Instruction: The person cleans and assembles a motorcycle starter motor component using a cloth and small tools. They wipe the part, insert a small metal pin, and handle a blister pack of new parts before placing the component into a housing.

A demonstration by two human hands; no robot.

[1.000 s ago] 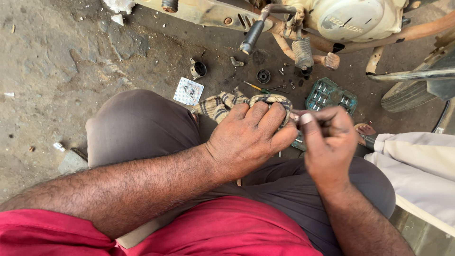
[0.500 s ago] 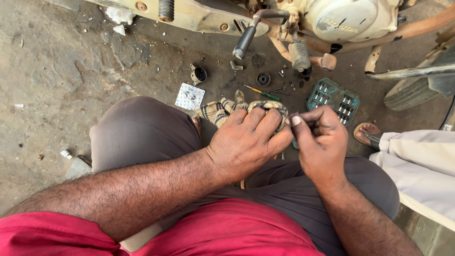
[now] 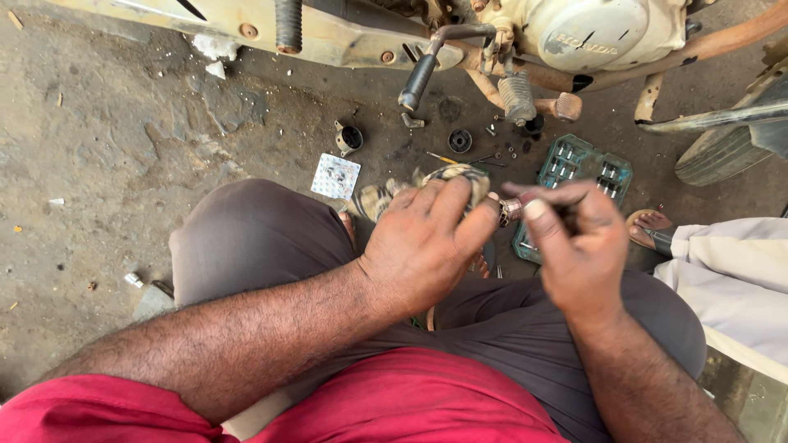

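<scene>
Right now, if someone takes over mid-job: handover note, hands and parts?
Left hand: closed around a striped, grimy rag, held over the lap.
Right hand: fingertips pinch a small shiny metal cylindrical part against the rag.
On the ground ahead: green socket-bit tray, black round part, loose small bolts, white square card, beneath the motorcycle engine.
Done: several parts are off and laid out.
Left: the small part remains in hand, not set down.

Left hand (image 3: 427, 246) and right hand (image 3: 579, 246) meet mid-frame above the knees, a small metal part (image 3: 510, 211) pinched between them. Socket tray (image 3: 574, 176) on the floor just behind the right hand. Square packet (image 3: 336, 176) left of it. Motorcycle engine (image 3: 599, 33) along the top edge. Another person's foot (image 3: 650, 227) far right.
</scene>
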